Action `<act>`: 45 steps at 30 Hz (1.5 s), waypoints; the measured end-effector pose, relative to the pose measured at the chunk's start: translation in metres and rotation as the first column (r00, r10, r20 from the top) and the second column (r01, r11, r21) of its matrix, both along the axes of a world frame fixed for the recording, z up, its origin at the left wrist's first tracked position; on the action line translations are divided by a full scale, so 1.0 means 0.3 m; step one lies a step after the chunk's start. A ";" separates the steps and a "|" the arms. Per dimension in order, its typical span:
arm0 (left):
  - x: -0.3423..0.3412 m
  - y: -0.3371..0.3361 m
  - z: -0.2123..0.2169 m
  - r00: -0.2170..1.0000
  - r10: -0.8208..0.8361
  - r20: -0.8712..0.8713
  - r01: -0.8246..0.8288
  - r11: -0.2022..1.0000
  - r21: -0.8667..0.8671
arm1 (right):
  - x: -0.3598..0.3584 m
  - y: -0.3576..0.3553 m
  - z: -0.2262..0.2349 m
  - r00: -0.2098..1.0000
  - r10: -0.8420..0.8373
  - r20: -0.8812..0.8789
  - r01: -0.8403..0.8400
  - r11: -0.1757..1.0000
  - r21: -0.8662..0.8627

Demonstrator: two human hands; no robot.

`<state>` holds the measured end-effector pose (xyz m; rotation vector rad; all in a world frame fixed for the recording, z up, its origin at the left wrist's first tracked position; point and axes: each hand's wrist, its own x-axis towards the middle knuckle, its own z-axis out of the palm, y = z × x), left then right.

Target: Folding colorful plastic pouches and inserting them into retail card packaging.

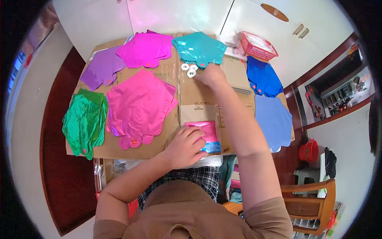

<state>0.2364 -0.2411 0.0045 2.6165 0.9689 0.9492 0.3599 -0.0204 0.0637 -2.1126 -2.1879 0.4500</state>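
My left hand (pixel 189 144), a ring on one finger, lies over a flat packet (pixel 207 135) with a pink and blue front, its fingers extended across it. A pale card (pixel 197 113) is at the packet's far end. My right hand (pixel 213 76) reaches across the cardboard to the near edge of a teal stack of flat foil balloons (pixel 199 46). Its fingers point down and are mostly hidden behind the hand, so any hold is unclear. Just left of it sit several small white rolls (pixel 191 74). A large pink foil stack (pixel 141 107) lies left of my left hand.
Around the cardboard-covered table (pixel 171 149) lie green (pixel 84 121), purple (pixel 101 67), magenta (pixel 145 48), dark blue (pixel 264 77) and pale blue (pixel 273 122) foil stacks. A red basket (pixel 258 46) stands at the far right. White cabinets (pixel 171 18) rise behind; a wooden chair (pixel 310 203) is at right.
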 end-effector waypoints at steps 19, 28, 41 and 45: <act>0.024 -0.025 0.016 0.999 -0.013 -0.040 0.014 1.000 0.028 | 0.511 -0.740 0.113 0.837 0.149 -0.527 -0.208 0.977 -0.053; 0.011 -0.016 -0.008 0.999 -0.033 -0.015 0.033 0.999 0.015 | 0.509 -1.057 -0.120 0.820 0.150 -0.553 -0.026 0.974 0.226; 0.035 -0.051 -0.037 1.000 0.004 -0.024 -0.002 0.994 0.109 | 0.337 -1.085 -0.170 0.945 0.076 -0.317 0.091 0.871 0.482; 0.037 -0.046 -0.040 0.999 -0.009 -0.042 0.013 0.995 0.102 | 0.280 -1.016 -0.162 0.955 0.149 -0.256 0.012 0.844 0.536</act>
